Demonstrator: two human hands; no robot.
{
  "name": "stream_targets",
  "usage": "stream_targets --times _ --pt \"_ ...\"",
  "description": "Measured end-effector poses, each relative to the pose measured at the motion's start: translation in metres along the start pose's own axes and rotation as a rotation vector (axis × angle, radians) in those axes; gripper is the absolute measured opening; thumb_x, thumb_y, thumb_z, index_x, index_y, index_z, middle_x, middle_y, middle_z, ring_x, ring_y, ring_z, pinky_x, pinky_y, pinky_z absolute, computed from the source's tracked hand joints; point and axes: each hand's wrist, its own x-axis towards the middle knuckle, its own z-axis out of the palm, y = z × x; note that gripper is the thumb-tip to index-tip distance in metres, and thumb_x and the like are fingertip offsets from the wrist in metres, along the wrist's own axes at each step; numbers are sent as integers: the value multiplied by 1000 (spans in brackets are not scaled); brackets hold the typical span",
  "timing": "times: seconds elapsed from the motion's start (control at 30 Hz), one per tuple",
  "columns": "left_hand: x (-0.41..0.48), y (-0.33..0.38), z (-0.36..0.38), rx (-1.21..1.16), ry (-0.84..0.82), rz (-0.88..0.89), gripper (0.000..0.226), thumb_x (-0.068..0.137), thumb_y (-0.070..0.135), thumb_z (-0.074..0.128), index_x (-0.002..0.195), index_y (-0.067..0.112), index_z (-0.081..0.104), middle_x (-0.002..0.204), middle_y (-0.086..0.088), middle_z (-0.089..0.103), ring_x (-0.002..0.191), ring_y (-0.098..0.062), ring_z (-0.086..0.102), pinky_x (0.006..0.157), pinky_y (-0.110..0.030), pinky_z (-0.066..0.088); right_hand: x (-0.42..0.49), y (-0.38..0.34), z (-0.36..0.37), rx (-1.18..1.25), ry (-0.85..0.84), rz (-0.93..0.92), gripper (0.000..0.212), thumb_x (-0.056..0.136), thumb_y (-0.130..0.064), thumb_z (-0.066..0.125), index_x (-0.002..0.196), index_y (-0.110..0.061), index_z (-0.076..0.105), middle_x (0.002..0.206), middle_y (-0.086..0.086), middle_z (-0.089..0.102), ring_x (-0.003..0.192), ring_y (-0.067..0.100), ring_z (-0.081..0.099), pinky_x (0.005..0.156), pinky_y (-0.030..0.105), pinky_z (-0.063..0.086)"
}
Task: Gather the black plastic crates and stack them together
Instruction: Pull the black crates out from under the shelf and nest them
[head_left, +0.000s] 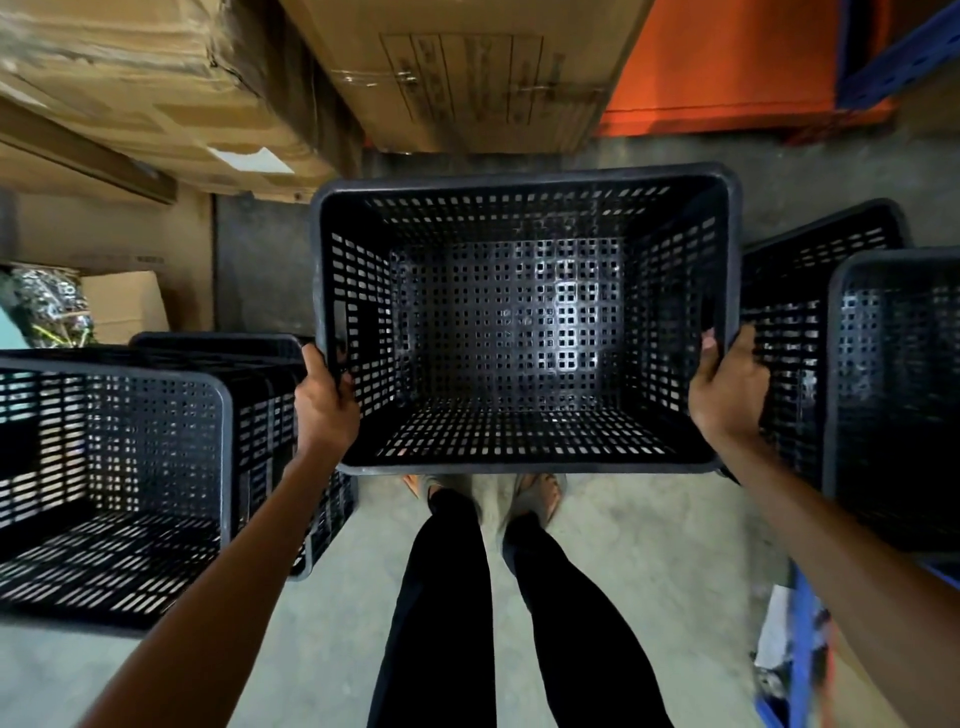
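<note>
Crates (111, 467) left, crates (893, 395) right

Held crate (524, 322) between side crates (114, 467)

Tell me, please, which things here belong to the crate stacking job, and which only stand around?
Job:
held crate
left hand, right hand
crates on the left
crates on the right

Standing around:
cardboard boxes
orange panel

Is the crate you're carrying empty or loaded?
Empty: the held crate shows only its bare perforated floor, left hand and right hand gripping its sides.
</note>
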Motion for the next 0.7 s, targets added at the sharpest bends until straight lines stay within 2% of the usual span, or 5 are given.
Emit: stream_targets --times 0.17,0.3,0.57,0.63,0.7 --pt "3 -8 -7 -18 -67 10 22 90 0 48 105 9 34 71 6 53 55 2 46 44 -7 33 2 -1 2 9 -32 14 40 102 -29 40 123 6 45 70 28 63 62 43 64 55 31 35" --pt "-9 -12 -7 -46 -77 8 20 90 -1 48 104 4 35 80 -7 59 60 -19 55 55 -27 43 -1 1 1 -22 -73 18 44 103 -30 39 127 7 42 74 29 64 66 44 64 56 37 40" --pt "-11 -18 -5 -29 -47 59 23 93 5 48 109 2 33 77 -9 60 60 -32 61 47 -31 44 -9 2 3 20 -20 -24 38 102 -26 41 124 5 43 72 28 64 63 46 65 54 34 39" --pt "-15 -20 -6 9 -41 55 38 96 14 46 128 3 27 91 -20 66 68 -41 66 51 -40 51 -15 0 3 35 3 -40 43 101 -24 42 139 -3 36 78 27 67 64 43 67 55 38 47" --pt "-15 -20 -7 93 -34 85 63 98 25 43 150 12 9 133 -25 55 81 -47 68 57 -47 55 -20 -1 1 37 22 -101 60 101 -20 43 154 -17 17 88 25 70 66 39 68 61 38 54"
